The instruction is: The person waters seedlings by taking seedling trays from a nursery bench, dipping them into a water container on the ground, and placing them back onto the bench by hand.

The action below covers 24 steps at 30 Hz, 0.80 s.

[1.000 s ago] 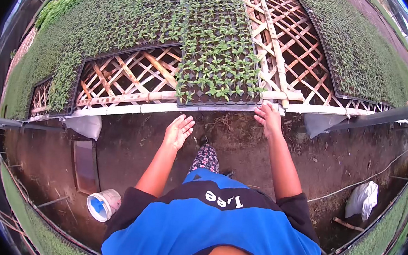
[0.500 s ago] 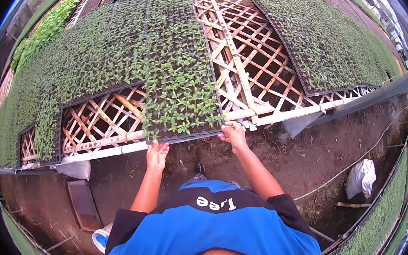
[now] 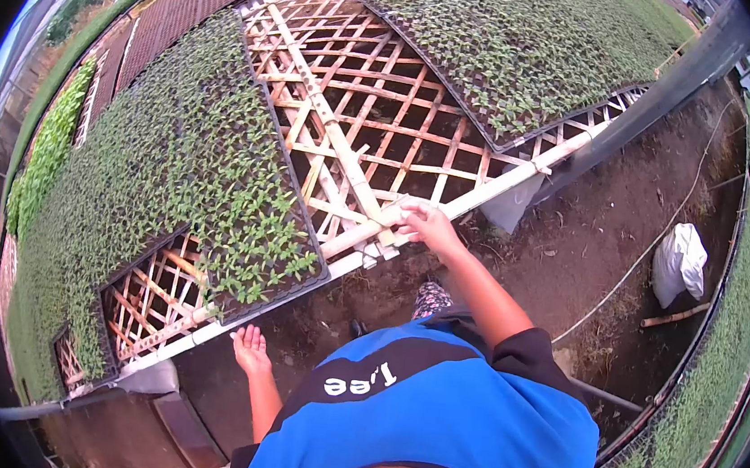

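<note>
A seedling tray [image 3: 248,289] of small green plants lies at the front edge of a bamboo lattice bench [image 3: 346,155]. My left hand [image 3: 251,350] is just below the front rail, palm up with fingers loosely apart, away from the tray. My right hand [image 3: 425,225] is over the bench's front edge, right of the tray's corner. Its fingers are partly bent and apart, with nothing seen in them. Whether the fingertips touch the bamboo rail [image 3: 478,194] I cannot tell.
More seedling trays [image 3: 518,58] cover the bench at the right. A grey pipe [image 3: 660,90] crosses the upper right. On the soil path lie a white sack [image 3: 679,263], a thin hose [image 3: 632,281] and a dark flat tray [image 3: 189,428]. Another seedling bed [image 3: 690,436] borders the lower right.
Both hands have let go of the tray's front edge. My left hand has dropped below the rail; my right hand has moved right of the tray. The view has turned toward the right.
</note>
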{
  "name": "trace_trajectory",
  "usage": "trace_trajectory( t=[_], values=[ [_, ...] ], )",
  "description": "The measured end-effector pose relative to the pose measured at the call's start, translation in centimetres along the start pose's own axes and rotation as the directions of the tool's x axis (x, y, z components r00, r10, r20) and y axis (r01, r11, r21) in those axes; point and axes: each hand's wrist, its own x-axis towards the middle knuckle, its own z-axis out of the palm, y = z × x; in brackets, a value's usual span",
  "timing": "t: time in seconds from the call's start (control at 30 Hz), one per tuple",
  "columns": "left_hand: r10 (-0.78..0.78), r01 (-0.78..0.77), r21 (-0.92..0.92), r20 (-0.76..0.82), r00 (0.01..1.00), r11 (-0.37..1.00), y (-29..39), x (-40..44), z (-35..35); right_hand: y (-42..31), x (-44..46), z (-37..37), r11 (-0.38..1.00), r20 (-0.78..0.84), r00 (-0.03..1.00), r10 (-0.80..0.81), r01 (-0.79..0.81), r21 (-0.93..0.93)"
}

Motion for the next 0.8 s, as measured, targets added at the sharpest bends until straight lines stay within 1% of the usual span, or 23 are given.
trace_trajectory(
  t=[0.03, 0.07, 0.1, 0.13, 0.2, 0.27, 0.3, 0.33, 0.4, 0.47, 0.53, 0.6, 0.63, 0.67, 0.7, 0.73, 0.77, 0.8],
  values=[
    [-0.012, 0.014, 0.04, -0.046, 0.999, 0.999, -1.0, -0.7, -1.0, -1.1, 1.0, -4.2, 0.994, -0.183, 0.981, -0.064, 0.079, 0.078],
    [-0.017, 0.024, 0.071, -0.096, 0.995, 0.997, -2.2, -1.3, -1.9, -2.3, 2.0, -8.5, 0.975, -0.371, 0.928, -0.045, 0.121, 0.185],
    [-0.071, 0.087, 0.096, -0.157, 0.985, 0.992, -3.4, -2.6, -2.8, -1.7, 4.0, -13.5, 0.936, -0.51, 0.86, -0.027, 0.2, 0.288],
    [-0.119, 0.147, 0.113, -0.222, 0.968, 0.983, -4.7, -4.1, -3.5, -1.7, 5.7, -17.9, 0.897, -0.634, 0.773, 0.026, 0.262, 0.357],
    [-0.23, 0.286, 0.171, -0.284, 0.931, 0.943, -7.2, -7.9, -5.1, -1.2, 9.9, -24.5, 0.88, -0.756, 0.65, 0.077, 0.312, 0.357],
    [-0.28, 0.338, 0.259, -0.236, 0.931, 0.905, -14.0, -8.1, -13.5, -1.5, 13.5, -28.5, 0.911, -0.731, 0.665, 0.15, 0.195, 0.364],
    [-0.302, 0.383, 0.325, -0.273, 0.914, 0.865, -14.8, -10.8, -13.6, -1.9, 15.5, -29.9, 0.908, -0.726, 0.622, 0.292, 0.059, 0.415],
    [-0.323, 0.425, 0.348, -0.314, 0.893, 0.835, -15.1, -13.0, -12.5, -1.6, 17.4, -31.2, 0.857, -0.691, 0.602, 0.4, 0.021, 0.514],
    [-0.353, 0.483, 0.353, -0.374, 0.858, 0.801, -16.1, -16.5, -11.6, -2.1, 19.0, -32.5, 0.734, -0.648, 0.504, 0.571, 0.038, 0.678],
    [-0.367, 0.504, 0.333, -0.395, 0.842, 0.797, -17.4, -18.8, -11.1, -3.1, 18.5, -32.8, 0.774, -0.644, 0.529, 0.553, -0.04, 0.632],
    [-0.371, 0.495, 0.29, -0.392, 0.842, 0.819, -18.5, -20.4, -10.8, -3.9, 18.6, -32.4, 0.876, -0.739, 0.519, 0.43, -0.043, 0.48],
    [-0.371, 0.466, 0.227, -0.359, 0.856, 0.855, -19.5, -21.4, -10.6, -5.3, 18.0, -31.8, 0.936, -0.809, 0.489, 0.326, -0.044, 0.35],
    [-0.375, 0.445, 0.183, -0.322, 0.869, 0.876, -20.0, -21.6, -10.5, -6.1, 17.4, -31.1, 0.943, -0.822, 0.501, 0.27, 0.035, 0.331],
    [-0.391, 0.425, 0.101, -0.249, 0.886, 0.9, -20.7, -21.6, -10.9, -6.4, 17.5, -30.9, 0.943, -0.805, 0.56, 0.198, 0.115, 0.313],
    [-0.418, 0.419, -0.028, -0.143, 0.897, 0.908, -21.6, -21.5, -11.4, -7.1, 17.4, -30.1, 0.948, -0.817, 0.57, 0.087, 0.204, 0.244],
    [-0.451, 0.44, -0.134, -0.069, 0.89, 0.888, -22.4, -21.5, -11.5, -8.2, 17.2, -29.3, 0.938, -0.821, 0.571, -0.024, 0.296, 0.178],
    [-0.377, 0.385, -0.021, -0.269, 0.887, 0.922, -20.7, -22.4, -8.0, -9.7, 17.0, -28.5, 0.923, -0.804, 0.592, -0.048, 0.334, 0.191],
    [-0.285, 0.37, 0.107, -0.456, 0.843, 0.923, -16.4, -24.6, -1.0, -11.4, 16.8, -27.7, 0.906, -0.788, 0.612, -0.07, 0.37, 0.207]
  ],
)
